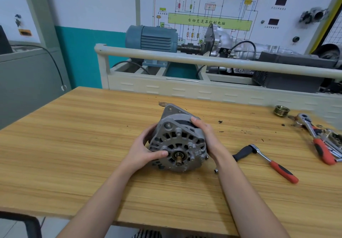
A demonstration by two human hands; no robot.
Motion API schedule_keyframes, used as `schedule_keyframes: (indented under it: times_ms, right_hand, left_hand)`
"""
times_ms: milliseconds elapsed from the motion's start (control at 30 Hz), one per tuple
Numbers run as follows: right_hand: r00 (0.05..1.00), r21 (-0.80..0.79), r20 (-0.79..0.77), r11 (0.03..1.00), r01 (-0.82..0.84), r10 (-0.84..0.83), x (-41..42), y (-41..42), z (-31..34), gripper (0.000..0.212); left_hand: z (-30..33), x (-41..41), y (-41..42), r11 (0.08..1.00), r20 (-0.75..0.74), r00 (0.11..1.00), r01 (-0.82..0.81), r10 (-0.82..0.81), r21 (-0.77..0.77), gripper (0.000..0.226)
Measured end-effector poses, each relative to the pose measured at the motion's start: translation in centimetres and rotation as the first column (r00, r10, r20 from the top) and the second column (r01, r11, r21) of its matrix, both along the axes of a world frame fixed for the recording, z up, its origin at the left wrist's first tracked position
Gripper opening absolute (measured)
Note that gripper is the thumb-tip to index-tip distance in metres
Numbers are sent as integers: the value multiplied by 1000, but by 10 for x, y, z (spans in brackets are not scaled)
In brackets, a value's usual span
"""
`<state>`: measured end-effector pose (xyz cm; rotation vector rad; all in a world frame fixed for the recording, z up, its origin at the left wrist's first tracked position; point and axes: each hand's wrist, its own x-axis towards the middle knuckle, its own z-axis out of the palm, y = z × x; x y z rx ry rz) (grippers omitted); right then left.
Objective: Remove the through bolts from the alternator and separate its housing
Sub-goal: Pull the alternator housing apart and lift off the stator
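Alternator (178, 141) — held on the wooden table (74, 136), shaft end toward the camera.

Left hand (146, 150) grasps its left flank, thumb laid across the vented face beside the shaft; right hand (207, 136) clasps its right flank, fingers curled over the top edge. Right of the alternator: a small socket (215, 170) just beside it, a red-handled ratchet (272, 162) farther out, a brass-coloured pulley (281, 110) and further tools (322, 141) well apart — toward the table's far right edge.
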<state>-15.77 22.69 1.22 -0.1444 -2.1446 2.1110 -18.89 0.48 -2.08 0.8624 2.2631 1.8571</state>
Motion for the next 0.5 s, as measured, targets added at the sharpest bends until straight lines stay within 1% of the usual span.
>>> schedule_keyframes:
  times_ms: [100,133,200,300,433,500]
  right_hand:
    - [998,3,-9,998,63,-63,6,-4,-2,75]
    - [997,-2,-15,998,70,-70,7,-4,-3,77]
    - [997,-21,-24,998,67,-67,11,-5,-4,72]
    - [997,-19,-29,997,74,-75,13,-5,-6,66]
    - [995,-29,-39,996,88,-89,16,-5,-4,70]
    - [996,-30,-43,996,81,-83,17,-5,-4,67]
  left_hand:
    - [-3,-3,-2,1000,49,999,6,-7,17,106]
    - [-4,-3,-3,1000,59,998,1,-2,20,103]
    - [-4,-2,-3,1000,63,998,-12,11,23,94]
    - [-4,-1,-3,1000,76,997,-14,13,17,94]
    - [-2,1,-4,1000,96,995,-17,14,25,91]
    - [-1,4,-2,998,142,990,-32,24,52,80]
